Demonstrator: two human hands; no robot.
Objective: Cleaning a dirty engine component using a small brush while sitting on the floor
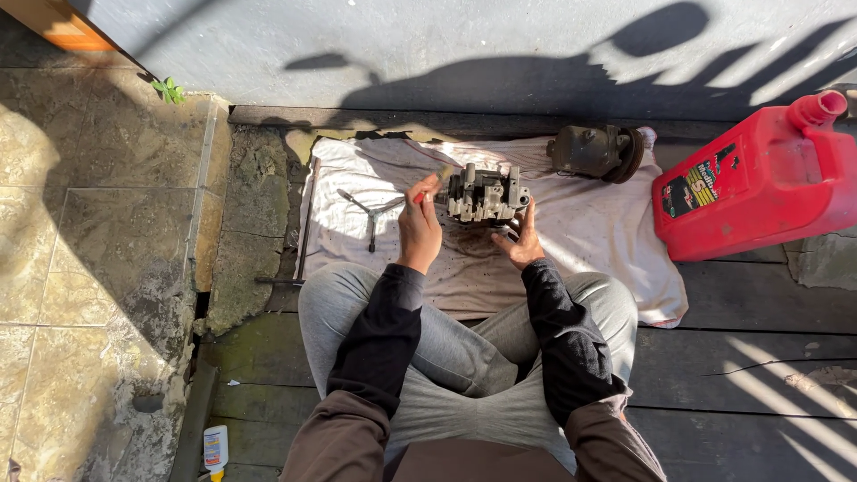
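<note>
hands work a grey cast-metal engine part lying mid-way on a stained white cloth: left hand grips a red-handled tool against it, right hand spreads open, bracing its side.

A grey wall stands at the far side, with dark shadows on it. The floor is dark wooden boards. On the left are big stone tiles in bright sun. A small green plant grows there.
</note>
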